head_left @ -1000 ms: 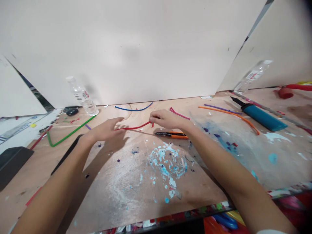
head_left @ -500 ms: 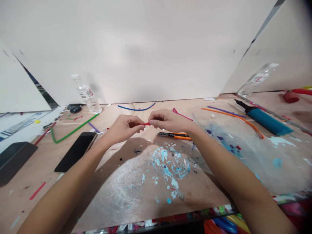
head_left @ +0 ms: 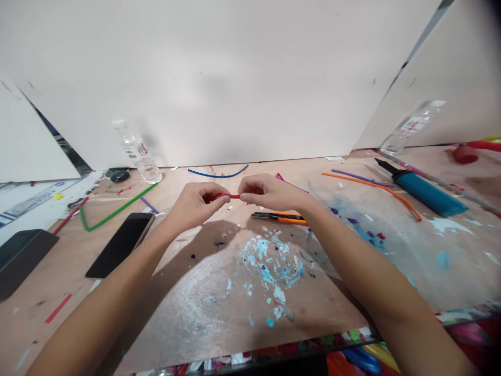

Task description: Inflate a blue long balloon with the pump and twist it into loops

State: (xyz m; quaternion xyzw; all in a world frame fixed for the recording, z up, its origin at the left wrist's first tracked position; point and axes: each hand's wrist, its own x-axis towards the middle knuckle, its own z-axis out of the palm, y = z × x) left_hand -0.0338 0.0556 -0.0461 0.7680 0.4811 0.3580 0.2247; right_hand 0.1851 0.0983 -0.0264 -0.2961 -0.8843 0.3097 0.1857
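Note:
Between my two hands a thin red balloon point(head_left: 235, 197) is stretched above the table. My left hand point(head_left: 201, 202) is closed on one part, its fingers curled and thumb pressed down. Just to the right, my right hand point(head_left: 260, 190) pinches the other part; only a short span of red shows between them. Below the right hand lies an orange and black utility knife point(head_left: 279, 217). Behind the hands rests a blue uninflated balloon point(head_left: 218, 175), with a pink one point(head_left: 291, 183) to the right.
A black phone point(head_left: 120, 245) and a bent green balloon point(head_left: 117, 210) lie left, near a water bottle point(head_left: 146, 166). On the right are orange point(head_left: 371, 183) and purple balloons point(head_left: 356, 177) and a blue hand pump point(head_left: 428, 191). White panels point(head_left: 235, 78) stand behind.
The left fingers have closed in more around the red balloon, and its exposed piece looks straighter. The right hand keeps its pinch. The view has shifted slightly.

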